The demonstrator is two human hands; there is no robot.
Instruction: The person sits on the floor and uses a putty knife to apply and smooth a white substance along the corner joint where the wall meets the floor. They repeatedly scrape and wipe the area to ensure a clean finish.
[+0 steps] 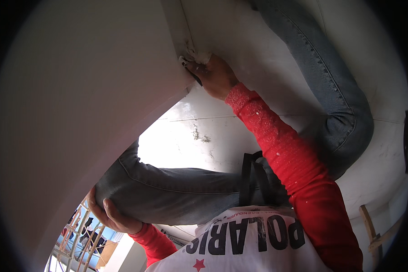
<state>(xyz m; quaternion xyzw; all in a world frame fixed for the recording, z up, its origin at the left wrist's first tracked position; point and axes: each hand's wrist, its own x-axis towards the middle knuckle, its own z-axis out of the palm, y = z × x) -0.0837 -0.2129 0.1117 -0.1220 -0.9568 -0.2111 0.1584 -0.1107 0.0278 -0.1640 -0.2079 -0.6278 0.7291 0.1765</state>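
Observation:
My right hand point(215, 77) reaches far forward, to where the white wall panel point(77, 81) meets the pale floor point(190, 136). Its fingers are closed on a thin dark-edged tool point(196, 78) whose kind I cannot make out. A whitish lump or scrap point(200, 56) shows by the fingertips, against the bottom of the panel. White specks cover the red sleeve. My left hand point(115, 218) rests on my bent left knee point(118, 192), thumb apart from the fingers, with nothing seen in it.
My right leg point(331, 81) is bent along the right side. Crumbly white bits point(199, 135) lie on the floor by a seam. A black strap point(248, 179) hangs at my waist. Wooden pieces point(371, 233) stand at the lower right, metal scaffolding point(79, 233) at the lower left.

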